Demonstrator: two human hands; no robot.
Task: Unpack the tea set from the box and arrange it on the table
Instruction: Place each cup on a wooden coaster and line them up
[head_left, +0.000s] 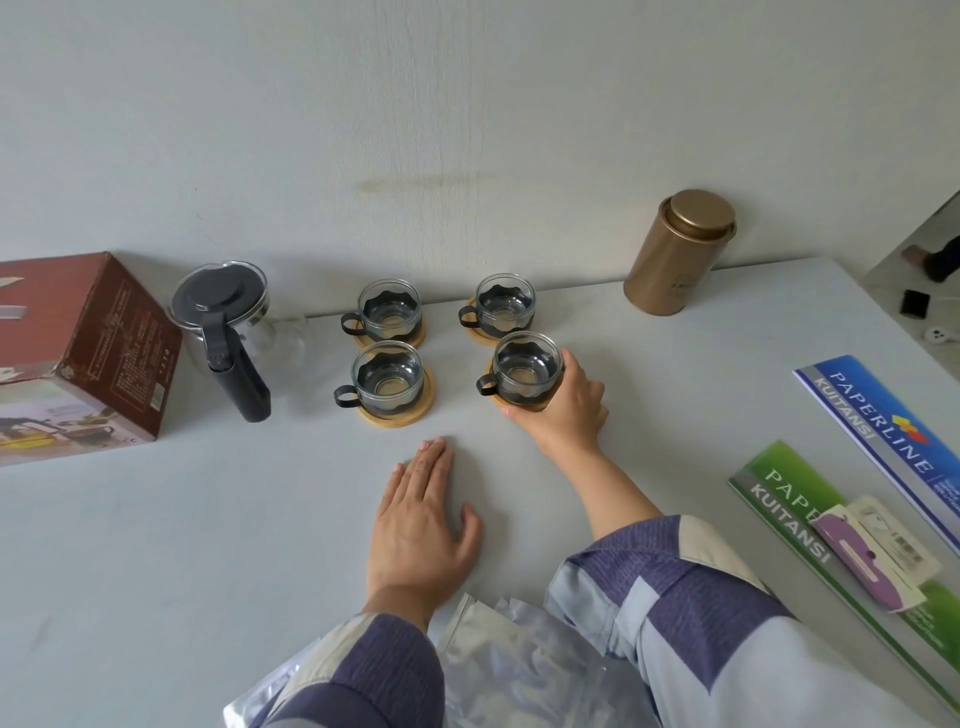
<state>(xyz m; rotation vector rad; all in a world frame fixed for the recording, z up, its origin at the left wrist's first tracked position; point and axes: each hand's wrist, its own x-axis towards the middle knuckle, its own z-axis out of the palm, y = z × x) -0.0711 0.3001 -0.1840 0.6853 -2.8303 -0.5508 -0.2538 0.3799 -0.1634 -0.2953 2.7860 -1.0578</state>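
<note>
Closest to me I see crinkled silver foil bags (524, 670) at the near table edge, between my two patchwork sleeves. My left hand (423, 525) lies flat on the grey table (156, 545), palm down, fingers straight and pressed together, holding nothing. My right hand (563, 402) reaches forward, and its fingers and thumb curl around the near right cup (524, 366) and its wooden coaster, which rests on the table. I count four glass cups with black holders, each on a round wooden coaster, in two rows of two; the other three are the near left cup (387, 376), the far left cup (388, 309) and the far right cup (505, 303). All four look empty. One glass teapot (228, 322) with black lid and handle stands left of them, and I cannot tell its contents. One red box (78, 353) lies at the far left. One closed golden tin (678, 254) stands by the wall. Two receipt books (883, 431) lie on the right.
</note>
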